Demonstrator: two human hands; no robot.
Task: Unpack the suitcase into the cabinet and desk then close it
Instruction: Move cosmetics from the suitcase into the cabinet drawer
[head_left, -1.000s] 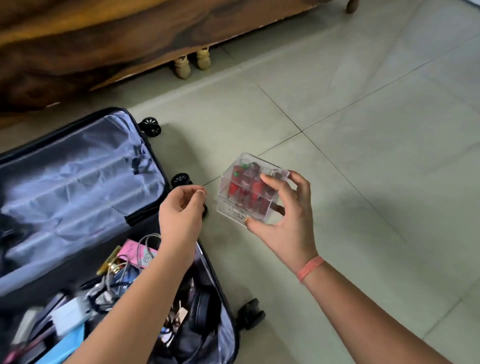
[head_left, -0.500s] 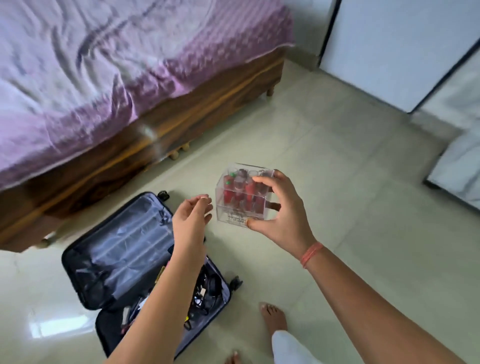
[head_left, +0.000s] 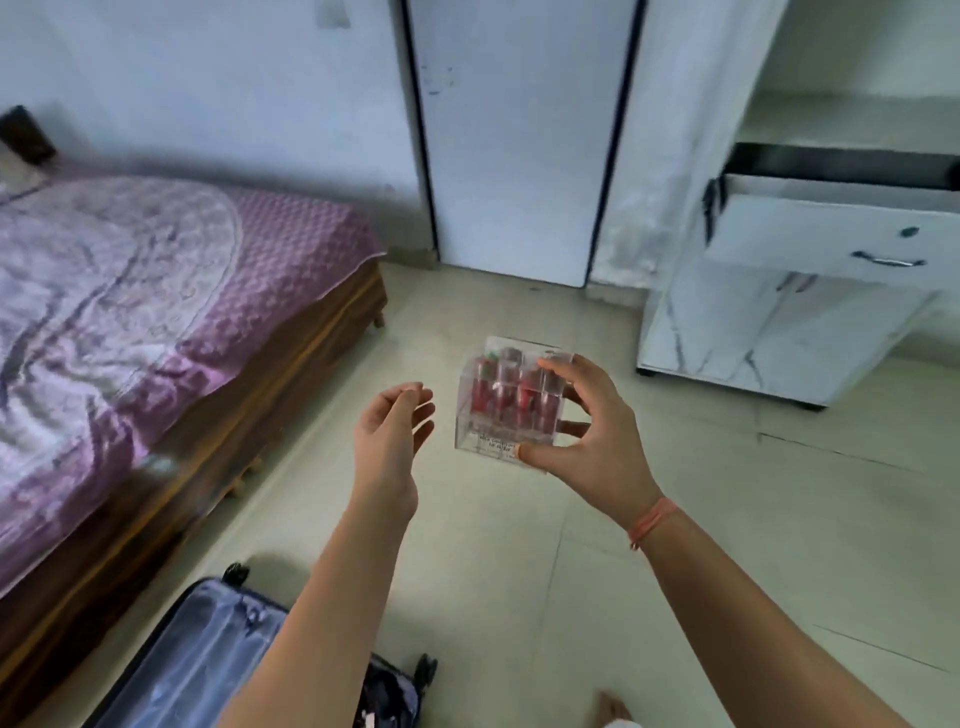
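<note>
My right hand (head_left: 592, 431) grips a clear plastic box (head_left: 498, 410) of small red bottles, held at chest height over the floor. My left hand (head_left: 392, 436) hovers just left of the box, fingers relaxed and holding nothing, not touching it. The open suitcase (head_left: 208, 670) lies on the floor at the bottom left, its grey lining showing, with my left forearm crossing over it. The white cabinet (head_left: 779, 332) stands at the right with one drawer (head_left: 841, 228) pulled out.
A bed (head_left: 171, 291) with a purple cover and wooden frame fills the left side. A white door (head_left: 519, 140) stands in the far wall. Pale floor tiles (head_left: 701, 519) stretch between bed and cabinet. My bare foot (head_left: 613, 709) shows at the bottom edge.
The view has risen from the suitcase to the room, as I stood up. The box stays in my right hand and is now higher, facing the cabinet; the left hand stays beside it.
</note>
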